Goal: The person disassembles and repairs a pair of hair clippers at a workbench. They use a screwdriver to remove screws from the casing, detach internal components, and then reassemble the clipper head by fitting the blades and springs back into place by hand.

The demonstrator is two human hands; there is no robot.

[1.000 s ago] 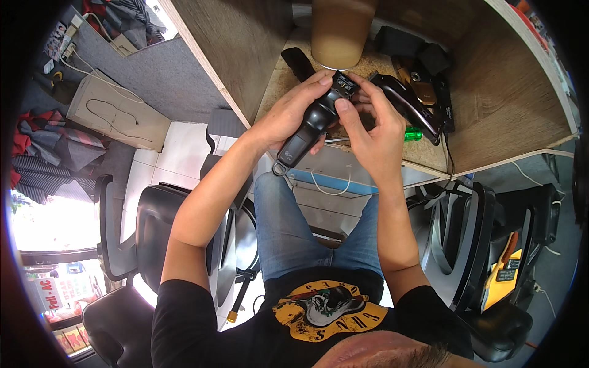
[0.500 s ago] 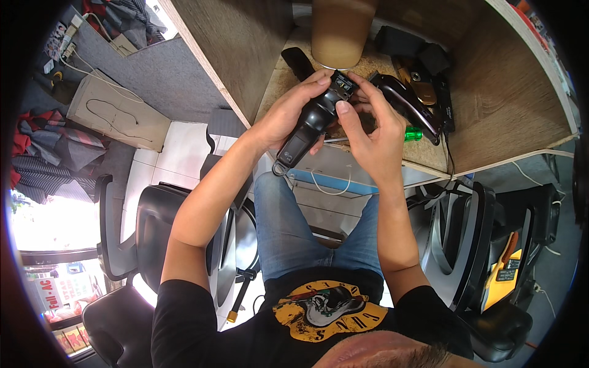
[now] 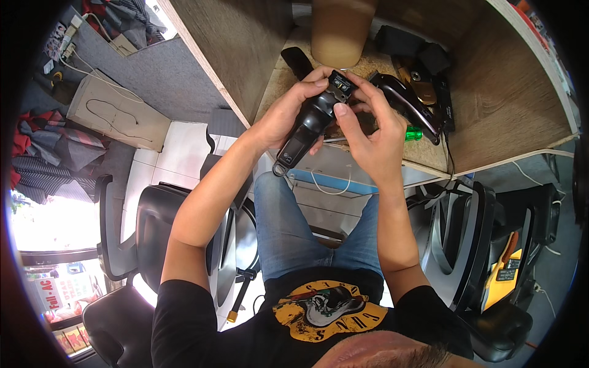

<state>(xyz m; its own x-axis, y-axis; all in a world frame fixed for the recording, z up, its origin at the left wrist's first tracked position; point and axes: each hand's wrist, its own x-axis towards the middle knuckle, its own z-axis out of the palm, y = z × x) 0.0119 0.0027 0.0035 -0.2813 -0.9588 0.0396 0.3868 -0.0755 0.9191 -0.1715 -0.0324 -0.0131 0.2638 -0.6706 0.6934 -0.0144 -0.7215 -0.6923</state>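
A black hair clipper (image 3: pixel 305 132) is held over the front edge of a wooden desk (image 3: pixel 491 122). My left hand (image 3: pixel 285 113) wraps around its body from the left. My right hand (image 3: pixel 368 135) grips it from the right, with the thumb and fingertips pressing on the head end (image 3: pixel 339 86) where the blade area sits. The clipper's tail end with a small loop points down toward my lap.
A second dark clipper (image 3: pixel 405 101) lies on the desk beside a green-capped item (image 3: pixel 413 133) and black boxes (image 3: pixel 423 58). A tan cylinder (image 3: pixel 339 30) stands at the back. Black office chairs (image 3: pixel 153 233) stand to my left and right.
The clipper's head has tipped a little further from me as my fingers shift on it. Both hands stay in nearly the same place.
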